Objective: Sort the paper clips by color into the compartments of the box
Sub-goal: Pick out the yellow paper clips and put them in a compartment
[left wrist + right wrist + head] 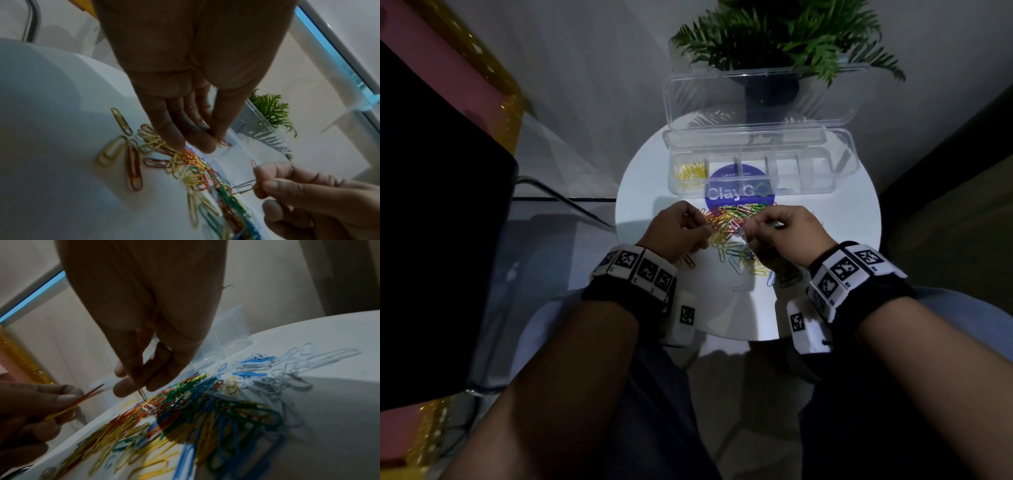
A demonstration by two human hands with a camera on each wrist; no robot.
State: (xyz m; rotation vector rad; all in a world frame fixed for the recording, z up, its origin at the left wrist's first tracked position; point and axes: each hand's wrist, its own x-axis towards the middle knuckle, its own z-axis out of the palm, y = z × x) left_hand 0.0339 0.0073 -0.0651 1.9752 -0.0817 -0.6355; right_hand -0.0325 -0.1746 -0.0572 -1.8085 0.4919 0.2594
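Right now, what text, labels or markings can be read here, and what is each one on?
"ClayGo": blue sticker on the table, seen partly through the box.
Small white line atop the sticker, starting "Let's": rest blurred.
Line at the sticker's bottom: hidden by paper clips.
Wristbands: black-and-white square codes, no words.

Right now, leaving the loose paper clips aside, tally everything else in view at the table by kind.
Hands: 2, left and right, both pinching clips
Box: 1
Plant: 1
Sticker: 1
Total: 5
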